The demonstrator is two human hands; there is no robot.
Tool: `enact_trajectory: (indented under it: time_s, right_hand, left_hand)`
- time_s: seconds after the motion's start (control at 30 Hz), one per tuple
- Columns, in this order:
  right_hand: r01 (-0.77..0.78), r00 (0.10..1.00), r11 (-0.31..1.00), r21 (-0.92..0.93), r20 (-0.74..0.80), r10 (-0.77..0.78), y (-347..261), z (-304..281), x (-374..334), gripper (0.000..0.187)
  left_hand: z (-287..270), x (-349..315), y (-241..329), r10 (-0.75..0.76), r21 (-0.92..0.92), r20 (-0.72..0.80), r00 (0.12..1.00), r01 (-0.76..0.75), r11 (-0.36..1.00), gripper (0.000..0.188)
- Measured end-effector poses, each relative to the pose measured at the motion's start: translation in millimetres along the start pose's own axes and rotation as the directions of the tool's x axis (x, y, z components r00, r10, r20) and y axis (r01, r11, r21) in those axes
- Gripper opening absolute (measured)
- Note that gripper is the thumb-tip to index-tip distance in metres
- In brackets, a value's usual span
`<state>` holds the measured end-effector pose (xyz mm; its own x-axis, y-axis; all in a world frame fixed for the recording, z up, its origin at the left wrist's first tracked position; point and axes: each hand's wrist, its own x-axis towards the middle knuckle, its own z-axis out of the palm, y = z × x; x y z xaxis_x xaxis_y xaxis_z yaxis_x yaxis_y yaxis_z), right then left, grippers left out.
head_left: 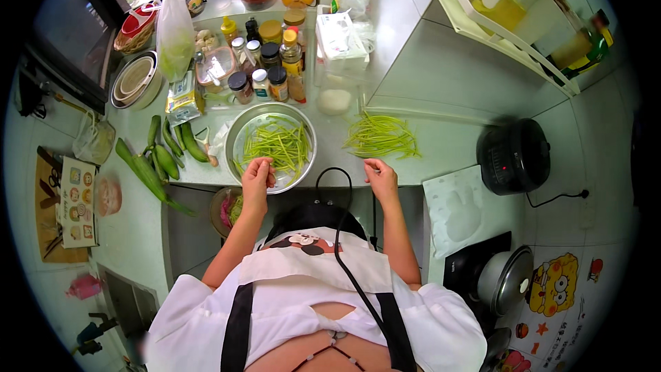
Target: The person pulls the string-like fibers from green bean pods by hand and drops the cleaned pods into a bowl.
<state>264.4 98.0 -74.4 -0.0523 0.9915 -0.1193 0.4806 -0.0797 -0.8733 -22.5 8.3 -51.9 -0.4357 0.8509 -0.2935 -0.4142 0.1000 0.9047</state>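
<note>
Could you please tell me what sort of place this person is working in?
Most likely a home kitchen: a counter holds seasoning jars, a metal bowl of trimmed green stems and cucumbers, with a black electric cooker alongside.

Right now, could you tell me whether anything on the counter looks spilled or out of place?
Nothing looks spilled. A loose pile of green stalks lies bare on the counter, beside the steel bowl holding more.

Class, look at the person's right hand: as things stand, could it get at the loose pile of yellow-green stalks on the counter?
Probably yes. The right hand sits at the counter edge just short of the loose pile of yellow-green stalks, and only bare counter lies between them.
</note>
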Motion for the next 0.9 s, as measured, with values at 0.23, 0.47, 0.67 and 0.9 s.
enact_trajectory:
  time_s: [0.23, 0.47, 0.67, 0.9]
  right_hand:
    - [-0.004, 0.994, 0.976, -0.217, -0.11, -0.02, 54, -45, 35, 0.024]
    - [-0.018, 0.94, 0.883, -0.47, -0.31, -0.146, 88, -85, 81, 0.028]
    - [-0.084, 0.966, 0.872, -0.483, -0.253, -0.047, 101, -98, 128, 0.027]
    - [-0.02, 0.963, 0.832, -0.555, -0.233, -0.132, 125, -93, 154, 0.013]
  left_hand:
    - [45, -14, -12, -0.02, 0.031, 0.001, 1.0, 0.02, 0.999, 0.015]
    - [72, -23, -28, 0.017, 0.05, -0.049, 0.999, -0.015, 0.999, 0.016]
    - [75, -45, -37, 0.059, 0.037, -0.185, 0.981, -0.054, 0.998, 0.017]
    - [82, -51, -44, 0.076, -0.012, -0.252, 0.965, -0.082, 0.997, 0.017]
